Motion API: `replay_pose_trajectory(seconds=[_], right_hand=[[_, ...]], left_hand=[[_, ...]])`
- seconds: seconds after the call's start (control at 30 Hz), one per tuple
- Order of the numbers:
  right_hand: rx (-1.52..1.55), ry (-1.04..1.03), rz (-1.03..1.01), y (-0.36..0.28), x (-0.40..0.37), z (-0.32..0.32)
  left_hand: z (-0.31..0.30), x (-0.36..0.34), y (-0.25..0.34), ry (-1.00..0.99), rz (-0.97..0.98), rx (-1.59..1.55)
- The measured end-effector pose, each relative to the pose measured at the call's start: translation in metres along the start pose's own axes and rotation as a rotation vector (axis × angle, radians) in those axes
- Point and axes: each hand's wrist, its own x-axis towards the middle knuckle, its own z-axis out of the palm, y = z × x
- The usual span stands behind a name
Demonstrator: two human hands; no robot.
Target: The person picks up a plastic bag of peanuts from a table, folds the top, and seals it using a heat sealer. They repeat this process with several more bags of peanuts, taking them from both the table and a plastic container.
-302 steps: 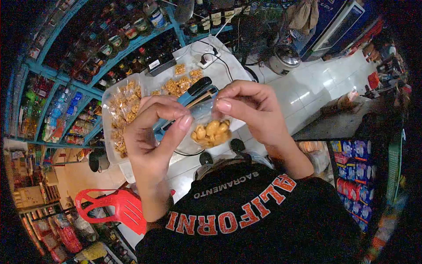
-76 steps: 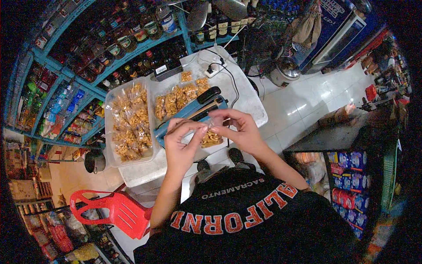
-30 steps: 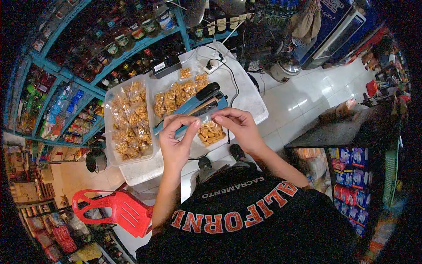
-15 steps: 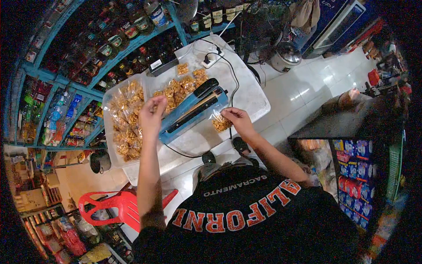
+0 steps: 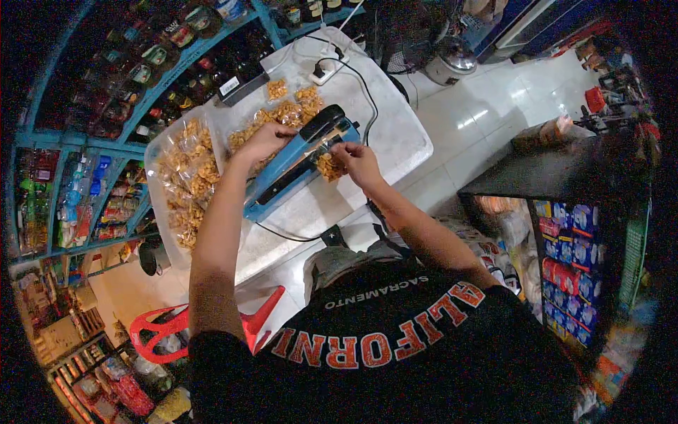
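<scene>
A blue impulse heat sealer (image 5: 282,177) lies diagonally on the white table, its black-ended arm (image 5: 323,124) raised above the sealing strip. In my right hand (image 5: 360,164), pinched fingers hold a small clear bag of golden-brown snacks (image 5: 329,168) at the sealer's near side. The bag's upper part reaches toward the strip. My left hand (image 5: 265,143) is at the far side of the sealer, its fingers drawn together by the arm's edge; what they pinch, if anything, cannot be made out. Behind it sit several filled snack bags (image 5: 286,112).
A translucent tub (image 5: 157,201) full of snack bags stands at the table's left. A power strip (image 5: 327,72) and black cable (image 5: 374,106) lie on the white table (image 5: 399,138). A red plastic chair (image 5: 159,332) stands below left; bottle shelves (image 5: 205,60) line the back.
My right hand has brought the snack bag up and left against the sealer. My left hand has moved from the air at left to the sealer's far edge. The camera view has shifted slightly.
</scene>
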Motion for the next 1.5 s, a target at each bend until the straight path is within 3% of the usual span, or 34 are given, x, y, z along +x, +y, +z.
replay_pose_trajectory(seconds=[0.13,0.23,0.37,0.47,0.53,0.67,0.87,0.97,1.07,1.13,1.37,1.43,1.47,1.5], right_hand=[[0.043,0.005,0.107,-0.012,-0.001,0.002],[0.025,-0.010,0.055,-0.009,0.002,0.004],[0.041,-0.011,0.077,-0.012,0.005,0.007],[-0.059,0.052,-0.016,-0.012,0.008,0.009],[-0.133,0.206,-0.211,-0.011,0.009,0.012],[-0.189,0.289,-0.245,-0.010,0.010,0.013],[-0.268,0.317,-0.207,-0.012,0.009,0.012],[-0.275,0.276,-0.182,-0.012,0.007,0.009],[-0.155,0.193,-0.176,-0.011,0.003,0.006],[-0.007,0.102,-0.156,-0.012,0.000,0.005],[-0.136,-0.002,-0.071,-0.017,-0.007,0.001],[-0.219,-0.081,-0.112,-0.018,-0.011,-0.007],[-0.220,-0.080,-0.116,-0.017,-0.014,-0.011],[-0.172,-0.074,-0.198,-0.016,-0.020,-0.015]], left_hand=[[0.001,0.034,-0.028,-0.059,0.158,0.233],[0.000,0.021,0.003,-0.081,0.104,0.285],[-0.001,0.026,0.000,-0.155,0.138,0.262],[0.004,0.032,-0.008,-0.081,0.170,0.152],[0.008,0.029,-0.004,0.048,-0.001,0.125],[0.012,0.037,-0.019,0.089,0.053,0.089],[0.017,0.040,-0.030,0.133,-0.074,-0.109],[0.015,0.028,-0.022,0.141,-0.031,-0.089],[0.012,0.019,-0.017,0.073,-0.009,-0.183],[0.012,0.019,-0.014,0.078,-0.066,-0.081],[0.011,0.013,-0.007,0.048,-0.042,-0.063],[0.008,0.016,-0.019,0.151,0.265,-0.507],[0.005,0.012,-0.018,0.152,0.269,-0.506],[0.000,0.003,-0.019,0.428,0.297,-0.387]])
